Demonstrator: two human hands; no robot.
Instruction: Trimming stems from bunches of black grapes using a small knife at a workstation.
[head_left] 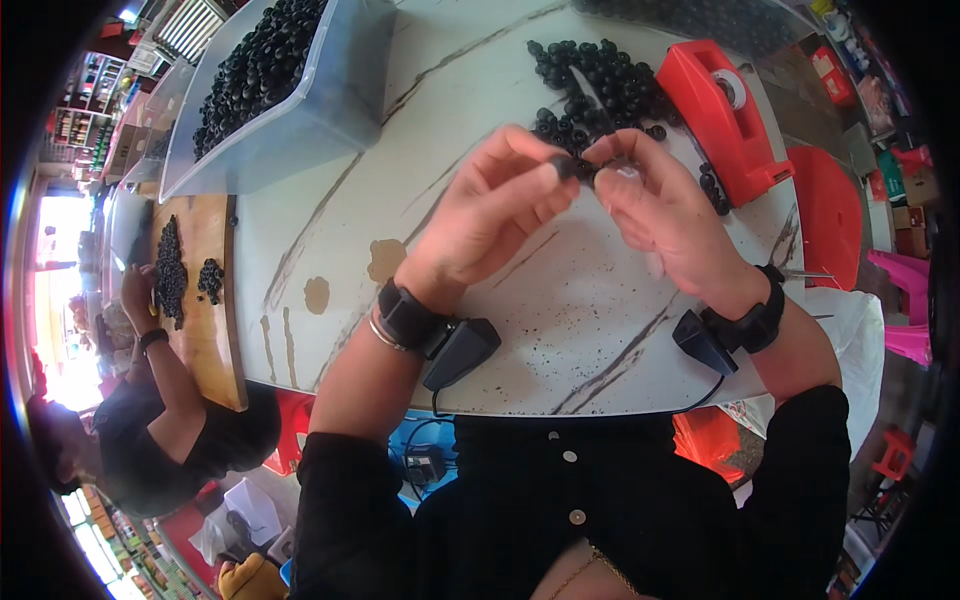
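Over the white marbled table, my left hand [490, 205] pinches a small round black piece [562, 167] between thumb and forefinger. My right hand [655, 205] is closed close beside it, thumb and fingers pressed together by another small dark piece [588, 172]; its exact kind is hidden by the fingers. Just beyond both hands lies a loose pile of round, shiny black pieces [610, 75], wheel- or bead-like. A slim, pale blade-like object [588, 88] rests on that pile.
A clear plastic bin [345, 100] full of black pieces stands at the far left. To the right sits a red tape dispenser [735, 120] with a red stool [825, 215] beyond the edge. A co-worker's hand [138, 290] is at a wooden table [205, 330] on the left.
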